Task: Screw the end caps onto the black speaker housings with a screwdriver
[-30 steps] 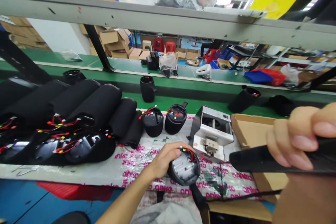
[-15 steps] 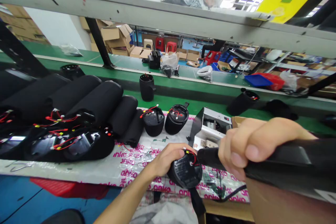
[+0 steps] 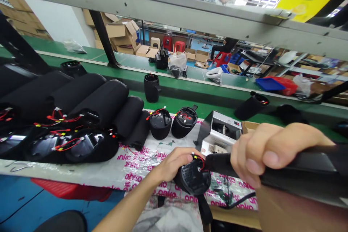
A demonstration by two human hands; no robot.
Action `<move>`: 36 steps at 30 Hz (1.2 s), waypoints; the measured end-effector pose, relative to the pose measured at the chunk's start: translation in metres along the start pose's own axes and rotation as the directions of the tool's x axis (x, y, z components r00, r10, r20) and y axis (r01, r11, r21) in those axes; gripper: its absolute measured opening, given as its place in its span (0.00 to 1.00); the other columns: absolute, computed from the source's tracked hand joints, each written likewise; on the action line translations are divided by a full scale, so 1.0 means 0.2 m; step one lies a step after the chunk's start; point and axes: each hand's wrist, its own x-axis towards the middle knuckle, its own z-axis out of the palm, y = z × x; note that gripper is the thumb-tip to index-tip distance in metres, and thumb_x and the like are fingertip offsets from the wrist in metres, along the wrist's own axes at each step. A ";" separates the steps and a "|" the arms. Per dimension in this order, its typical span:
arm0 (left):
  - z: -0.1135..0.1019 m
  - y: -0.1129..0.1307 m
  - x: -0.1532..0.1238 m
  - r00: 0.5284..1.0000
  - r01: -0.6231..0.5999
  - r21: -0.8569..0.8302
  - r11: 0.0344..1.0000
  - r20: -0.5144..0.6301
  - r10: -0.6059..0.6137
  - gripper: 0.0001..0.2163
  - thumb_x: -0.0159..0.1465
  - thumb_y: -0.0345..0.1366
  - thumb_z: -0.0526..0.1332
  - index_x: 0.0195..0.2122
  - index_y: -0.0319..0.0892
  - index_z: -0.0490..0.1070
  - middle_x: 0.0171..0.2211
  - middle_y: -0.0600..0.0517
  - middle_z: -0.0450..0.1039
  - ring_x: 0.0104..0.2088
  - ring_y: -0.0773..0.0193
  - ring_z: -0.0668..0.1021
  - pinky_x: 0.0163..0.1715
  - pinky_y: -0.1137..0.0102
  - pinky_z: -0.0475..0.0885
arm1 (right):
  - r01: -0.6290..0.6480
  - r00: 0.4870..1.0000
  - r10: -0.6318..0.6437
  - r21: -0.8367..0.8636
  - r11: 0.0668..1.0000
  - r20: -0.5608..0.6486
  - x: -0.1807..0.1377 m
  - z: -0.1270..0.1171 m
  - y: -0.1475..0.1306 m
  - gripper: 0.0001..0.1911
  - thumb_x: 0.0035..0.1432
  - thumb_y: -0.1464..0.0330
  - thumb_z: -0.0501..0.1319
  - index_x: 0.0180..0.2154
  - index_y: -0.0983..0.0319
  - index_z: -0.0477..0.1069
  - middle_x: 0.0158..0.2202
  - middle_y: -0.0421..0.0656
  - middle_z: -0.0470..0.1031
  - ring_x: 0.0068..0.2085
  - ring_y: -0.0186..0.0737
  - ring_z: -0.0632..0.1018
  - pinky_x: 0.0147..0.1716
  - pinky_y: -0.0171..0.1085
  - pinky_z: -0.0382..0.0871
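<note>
My left hand [image 3: 175,163] is curled around the upper left side of a black cylindrical speaker housing [image 3: 194,181], gripping it near the front of the bench. Its open end faces me, with red and black wires at the rim. In my right hand [image 3: 274,148] is a thick black electric screwdriver [image 3: 301,166], held nearly level. The nose of the screwdriver meets the right upper rim of the housing; its bit is hidden. Just behind stands a silver screw feeder [image 3: 221,130]. Two more open housings, one on the left [image 3: 160,125] and one on the right [image 3: 185,121], stand behind my left hand.
Several black fabric-covered cylinders [image 3: 100,101] with loose red wires lie piled at the left. Another housing [image 3: 151,87] stands on the green bench [image 3: 171,103], and one [image 3: 251,106] leans farther right. A grey shelf beam [image 3: 174,14] crosses above. A red crate [image 3: 70,190] sits below left.
The camera view has shifted slightly. Both hands keep the same hold, with the screwdriver's nose still at the housing's rim.
</note>
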 end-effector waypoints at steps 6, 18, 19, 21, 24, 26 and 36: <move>0.00 -0.02 0.00 1.000 0.004 0.011 1.000 -0.010 -0.004 0.27 0.75 0.59 0.58 0.50 0.40 0.85 0.48 0.43 0.87 0.51 0.44 0.84 0.57 0.60 0.74 | -0.044 0.987 0.042 -0.009 0.999 -0.157 -0.02 0.09 0.00 0.17 0.75 0.58 0.66 0.40 0.64 0.83 0.31 0.44 0.78 0.22 0.39 0.75 0.20 0.39 0.70; 0.00 -0.03 0.00 1.000 -0.025 -0.018 1.000 0.003 0.026 0.25 0.77 0.55 0.58 0.52 0.39 0.86 0.50 0.43 0.87 0.52 0.46 0.84 0.57 0.61 0.73 | -0.042 0.995 0.038 -0.041 0.998 -0.091 0.00 0.07 0.00 0.17 0.76 0.57 0.63 0.42 0.63 0.83 0.33 0.45 0.78 0.23 0.40 0.77 0.20 0.41 0.71; 0.00 -0.03 0.00 1.000 -0.022 -0.018 1.000 0.001 0.022 0.25 0.77 0.55 0.58 0.52 0.39 0.86 0.50 0.43 0.87 0.52 0.46 0.84 0.57 0.61 0.73 | -0.054 0.995 0.050 -0.042 0.998 -0.088 0.00 0.08 0.00 0.18 0.77 0.57 0.63 0.42 0.63 0.83 0.33 0.45 0.78 0.23 0.40 0.77 0.20 0.42 0.71; 0.00 -0.03 0.00 1.000 -0.024 -0.017 1.000 0.003 0.024 0.25 0.77 0.55 0.58 0.52 0.39 0.86 0.50 0.43 0.87 0.52 0.46 0.84 0.57 0.61 0.73 | -0.073 0.994 0.069 -0.045 0.996 -0.082 -0.01 0.07 -0.01 0.17 0.77 0.58 0.63 0.42 0.63 0.83 0.33 0.46 0.79 0.23 0.41 0.77 0.21 0.42 0.72; 0.00 -0.03 0.00 0.999 -0.032 -0.027 0.999 0.002 0.032 0.24 0.77 0.54 0.58 0.52 0.39 0.86 0.50 0.44 0.87 0.52 0.46 0.84 0.57 0.62 0.74 | -0.072 0.995 0.069 -0.046 0.996 -0.070 0.00 0.03 0.00 0.16 0.76 0.59 0.64 0.43 0.63 0.83 0.33 0.46 0.79 0.24 0.40 0.78 0.21 0.42 0.73; 0.01 -0.03 -0.01 0.999 -0.029 -0.034 0.999 -0.015 0.028 0.23 0.77 0.53 0.59 0.52 0.39 0.86 0.51 0.44 0.87 0.53 0.47 0.84 0.58 0.62 0.74 | -0.046 0.998 0.046 -0.012 0.999 0.033 0.00 -0.01 0.02 0.16 0.78 0.60 0.62 0.46 0.64 0.83 0.35 0.46 0.80 0.25 0.40 0.80 0.21 0.42 0.76; 0.00 -0.03 0.00 0.999 -0.041 -0.016 0.999 0.017 0.041 0.24 0.77 0.53 0.57 0.52 0.38 0.85 0.51 0.43 0.87 0.50 0.46 0.84 0.55 0.61 0.73 | -0.099 0.995 0.098 0.014 0.995 0.035 0.01 0.01 0.04 0.19 0.79 0.59 0.61 0.46 0.67 0.83 0.37 0.49 0.80 0.27 0.39 0.80 0.24 0.39 0.76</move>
